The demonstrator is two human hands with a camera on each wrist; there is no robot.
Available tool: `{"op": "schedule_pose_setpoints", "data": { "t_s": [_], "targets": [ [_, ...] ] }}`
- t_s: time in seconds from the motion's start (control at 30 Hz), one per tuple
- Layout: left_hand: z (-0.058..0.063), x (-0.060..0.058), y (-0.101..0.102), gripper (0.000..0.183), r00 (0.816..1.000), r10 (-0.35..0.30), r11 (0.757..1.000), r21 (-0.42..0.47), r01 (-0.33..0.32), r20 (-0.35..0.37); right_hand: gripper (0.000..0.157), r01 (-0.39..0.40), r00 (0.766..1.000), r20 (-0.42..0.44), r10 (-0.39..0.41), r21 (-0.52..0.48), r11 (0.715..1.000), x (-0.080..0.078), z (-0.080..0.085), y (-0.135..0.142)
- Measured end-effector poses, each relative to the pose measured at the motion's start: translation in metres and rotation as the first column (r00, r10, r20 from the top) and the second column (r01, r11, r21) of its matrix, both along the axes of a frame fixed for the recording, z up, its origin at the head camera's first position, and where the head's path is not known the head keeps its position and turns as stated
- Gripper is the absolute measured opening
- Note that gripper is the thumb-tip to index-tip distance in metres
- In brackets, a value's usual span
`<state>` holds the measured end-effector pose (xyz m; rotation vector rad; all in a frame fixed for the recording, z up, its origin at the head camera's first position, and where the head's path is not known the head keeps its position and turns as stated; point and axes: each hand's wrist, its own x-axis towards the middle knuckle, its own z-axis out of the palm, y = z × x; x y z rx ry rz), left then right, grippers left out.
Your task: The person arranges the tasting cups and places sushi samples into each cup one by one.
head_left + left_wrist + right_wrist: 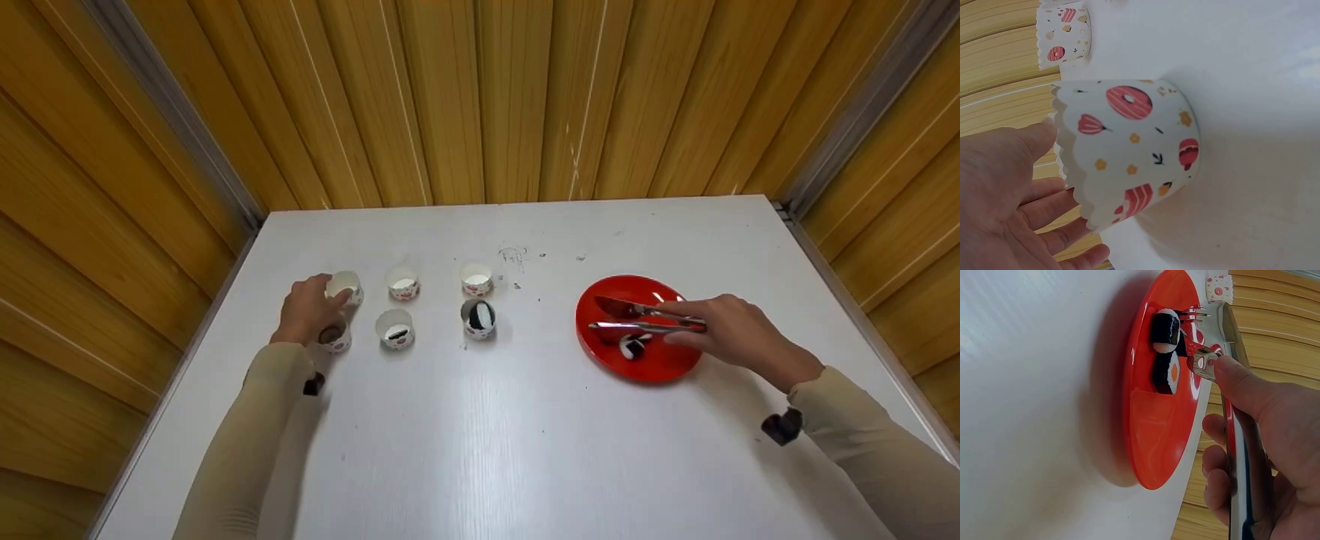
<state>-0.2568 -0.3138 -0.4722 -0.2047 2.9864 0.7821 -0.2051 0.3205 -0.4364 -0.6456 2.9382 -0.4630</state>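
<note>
My right hand (731, 330) grips metal serving tongs (660, 325), one arm ending in fork tines, the other in a broad flat blade. The tongs' arms stand apart over a red plate (660, 367), with nothing pinched between their ends. Black-and-white sushi roll pieces (1165, 331) sit on the plate beside the tines, one with an orange centre (1174, 372). At the back left, my left hand (306, 307) is at the rim of a patterned paper cup (346, 285), thumb and fingers spread. In the left wrist view, a paper cup (1134, 140) partly hides the fingertips.
More paper cups stand in two rows: two at the back (403, 285) (476, 279), others nearer. A black-and-white piece fills one front cup (478, 320); dark pieces show in two other front cups (395, 330) (335, 335). Yellow wood-look panels (450, 105) enclose the white table (480, 450).
</note>
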Motion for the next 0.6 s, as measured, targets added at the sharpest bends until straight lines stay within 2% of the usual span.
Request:
{"op": "schedule_pose_setpoints", "data": {
  "t_s": [0.13,0.6],
  "targets": [
    [0.0004,-0.0009,0.0002,0.066,1.0,0.012,1.0,-0.002,-0.012,0.016,0.055,0.007,1.0,0.015,-0.007,0.0,1.0,-0.0007,0.0007,-0.001],
    [-0.0002,-0.0015,0.0006,0.064,1.0,0.002,1.0,0.002,-0.002,-0.003,0.054,-0.004,1.0,-0.01,0.004,-0.002,1.0,-0.0015,0.0021,-0.0003]
  ]
}}
